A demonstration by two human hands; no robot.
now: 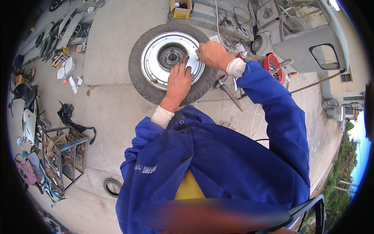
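A wheel (155, 46) with a black tyre (137, 64) and a silvery metal rim lies flat on the concrete before me. A hub with an upright axle stands at its middle. My left hand (179, 81) rests on the near side of the metal disc, fingers stretched out, tips close to the axle. At the rim's right edge my right hand (213, 54) is closed in a fist. Whatever it grips, if anything, is hidden by the fingers. Just right of the tyre lies a hammer-like tool (231, 94) with a thick handle.
A red basin (272, 62) sits beyond my right forearm. At the top is a cardboard box (180, 8) near loose cables. A metal-frame rack (64, 156), a white scooter (30, 121) and a small tyre (113, 188) are on the left. A grey vehicle (307, 48) stands far right.
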